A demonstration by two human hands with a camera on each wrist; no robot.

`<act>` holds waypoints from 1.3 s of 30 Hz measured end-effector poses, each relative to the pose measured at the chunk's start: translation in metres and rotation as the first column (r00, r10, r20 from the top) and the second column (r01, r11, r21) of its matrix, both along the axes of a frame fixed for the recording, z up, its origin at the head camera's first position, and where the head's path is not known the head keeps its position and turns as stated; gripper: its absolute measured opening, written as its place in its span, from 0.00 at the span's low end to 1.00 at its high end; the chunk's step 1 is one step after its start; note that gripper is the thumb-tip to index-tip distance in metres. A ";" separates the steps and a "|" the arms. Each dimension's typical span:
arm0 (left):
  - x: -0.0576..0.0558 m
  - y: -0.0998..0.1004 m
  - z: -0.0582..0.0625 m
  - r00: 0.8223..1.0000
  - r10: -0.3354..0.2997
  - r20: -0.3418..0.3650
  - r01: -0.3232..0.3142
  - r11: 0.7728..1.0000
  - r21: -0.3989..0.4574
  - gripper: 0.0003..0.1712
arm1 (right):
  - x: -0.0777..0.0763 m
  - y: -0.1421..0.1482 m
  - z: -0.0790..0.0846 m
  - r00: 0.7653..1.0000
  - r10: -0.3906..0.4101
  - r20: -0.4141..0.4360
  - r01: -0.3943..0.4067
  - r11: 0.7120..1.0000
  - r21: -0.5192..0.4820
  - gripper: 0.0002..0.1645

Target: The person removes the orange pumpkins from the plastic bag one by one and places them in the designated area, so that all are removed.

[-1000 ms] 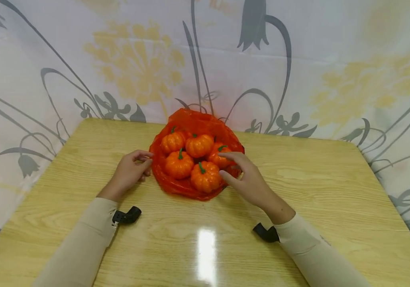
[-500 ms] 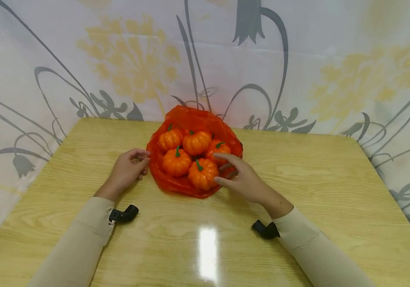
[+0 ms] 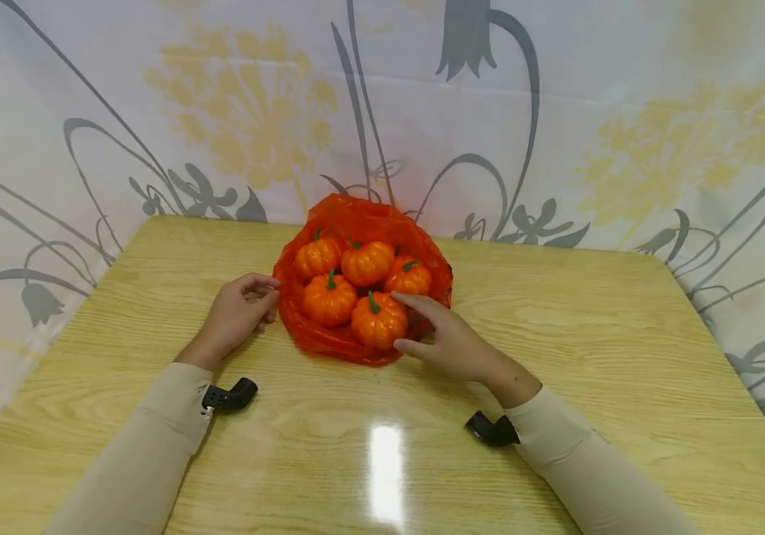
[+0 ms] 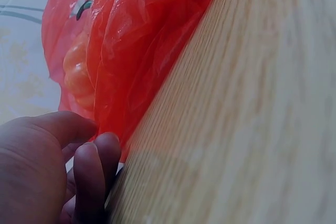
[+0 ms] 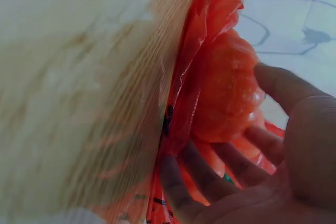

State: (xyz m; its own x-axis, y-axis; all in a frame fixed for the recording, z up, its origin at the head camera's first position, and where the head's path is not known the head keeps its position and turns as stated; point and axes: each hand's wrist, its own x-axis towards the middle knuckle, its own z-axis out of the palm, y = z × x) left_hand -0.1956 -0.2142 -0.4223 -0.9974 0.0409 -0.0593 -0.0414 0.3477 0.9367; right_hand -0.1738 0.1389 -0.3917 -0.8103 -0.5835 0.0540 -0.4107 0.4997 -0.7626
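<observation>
Right hand (image 3: 452, 340) sits closer than earlier, front pumpkin (image 3: 377, 325) beside its spread fingers; red bag (image 3: 318, 342) at left hand (image 3: 236, 316), fingers curled, cannot tell whether pinching.

Bag (image 3: 389, 219): see-through red-orange, black printed marks (image 5: 168, 120) on its side in the right wrist view. Five pumpkins (image 3: 379, 327) – glossy orange all round, green stems (image 3: 331, 280). Tabletop (image 3: 589, 327): pale yellow wood-grain, streaky, with one white glare patch (image 3: 386, 475). Backdrop cloth (image 3: 395, 89): off-white, floral print – grey stems, leaves and drooping bells, plus yellow blossom clusters. Sleeves (image 3: 128, 446): plain beige. Wrist-mounted devices (image 3: 231, 395): black.
</observation>
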 end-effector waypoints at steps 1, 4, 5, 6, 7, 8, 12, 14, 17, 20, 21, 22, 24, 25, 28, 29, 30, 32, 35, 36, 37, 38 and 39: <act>0.000 0.000 0.000 1.000 -0.001 -0.002 0.001 1.000 -0.003 0.19 | 0.000 0.000 0.000 1.000 -0.006 -0.008 0.006 1.000 0.012 0.42; 0.000 0.000 0.000 1.000 0.000 -0.009 0.000 1.000 -0.011 0.19 | -0.001 -0.001 -0.001 1.000 -0.016 -0.017 0.017 0.999 0.027 0.39; 0.000 0.000 0.000 1.000 0.002 -0.010 -0.002 1.000 -0.016 0.19 | -0.002 -0.001 -0.002 1.000 -0.018 -0.013 0.019 1.000 0.025 0.38; 0.000 0.000 0.000 1.000 0.003 -0.010 -0.003 1.000 -0.019 0.18 | -0.002 -0.001 -0.002 1.000 -0.024 -0.004 0.024 0.999 0.023 0.37; 0.000 0.000 -0.001 1.000 0.003 -0.011 -0.003 1.000 -0.021 0.18 | -0.003 -0.001 -0.003 1.000 -0.027 0.008 0.027 0.999 0.020 0.37; 0.000 0.000 -0.001 1.000 0.004 -0.010 -0.004 1.000 -0.024 0.18 | -0.003 0.000 -0.003 1.000 -0.026 0.017 0.026 1.000 0.014 0.36; -0.002 0.000 -0.001 1.000 0.000 -0.013 0.000 0.999 -0.041 0.18 | -0.004 0.000 -0.005 0.999 -0.023 0.032 0.023 1.000 0.006 0.36; -0.002 0.000 0.000 1.000 -0.002 -0.015 0.001 0.999 -0.047 0.18 | -0.004 0.000 -0.005 0.999 -0.022 0.033 0.022 1.000 0.003 0.36; -0.002 0.000 0.001 1.000 -0.004 -0.016 0.003 0.999 -0.052 0.18 | -0.004 0.000 -0.005 0.999 -0.021 0.039 0.021 1.000 -0.006 0.35; -0.001 0.000 0.002 1.000 -0.003 -0.011 0.003 0.999 -0.052 0.19 | -0.004 0.000 -0.005 0.999 -0.022 0.045 0.022 1.000 -0.007 0.34; -0.001 0.000 0.002 1.000 -0.004 -0.010 0.003 0.999 -0.052 0.19 | -0.005 -0.001 -0.004 0.999 -0.023 0.047 0.023 1.000 -0.007 0.34; -0.001 0.000 0.003 1.000 -0.002 -0.008 0.001 0.999 -0.053 0.18 | -0.005 -0.001 -0.004 0.998 -0.025 0.051 0.026 1.000 -0.006 0.34; -0.001 0.000 0.002 1.000 -0.003 -0.007 0.002 0.999 -0.052 0.18 | -0.005 -0.001 -0.004 0.998 -0.028 0.052 0.029 1.000 -0.003 0.34; -0.001 0.000 0.002 1.000 -0.003 -0.008 0.003 0.999 -0.053 0.18 | -0.005 0.000 -0.004 0.998 -0.031 0.053 0.031 1.000 -0.002 0.34; -0.002 0.001 0.002 1.000 -0.004 -0.009 0.003 0.998 -0.057 0.18 | -0.004 0.000 -0.004 0.998 -0.035 0.054 0.036 0.999 -0.004 0.33; -0.002 0.001 0.003 1.000 -0.004 -0.009 0.004 0.998 -0.058 0.18 | -0.004 0.000 -0.004 0.998 -0.036 0.053 0.037 0.999 -0.004 0.33; -0.002 0.001 0.003 1.000 -0.004 -0.010 0.004 0.998 -0.059 0.18 | -0.004 0.000 -0.004 0.998 -0.037 0.053 0.037 0.999 -0.006 0.33; -0.002 0.001 0.003 1.000 -0.005 -0.010 0.005 0.998 -0.057 0.18 | -0.004 0.000 -0.003 0.998 -0.036 0.051 0.037 0.999 -0.009 0.33; -0.001 0.001 0.004 1.000 -0.005 -0.006 0.005 0.999 -0.046 0.18 | -0.004 -0.001 -0.003 0.998 -0.035 0.048 0.036 0.999 -0.010 0.33; -0.001 0.001 0.003 1.000 -0.004 -0.004 0.004 0.999 -0.043 0.18 | -0.004 -0.001 -0.003 0.998 -0.036 0.046 0.036 0.999 -0.007 0.33; -0.001 0.001 0.003 1.000 -0.003 -0.001 0.003 0.999 -0.040 0.18 | -0.004 -0.001 -0.003 0.998 -0.038 0.043 0.038 0.999 -0.004 0.33; -0.001 0.001 0.003 1.000 -0.003 0.001 0.003 0.999 -0.037 0.18 | -0.004 -0.001 -0.002 0.998 -0.041 0.040 0.041 0.999 -0.001 0.33; -0.001 0.001 0.002 1.000 -0.002 0.003 0.002 0.999 -0.035 0.19 | -0.003 -0.001 -0.002 0.998 -0.045 0.037 0.045 0.999 0.003 0.33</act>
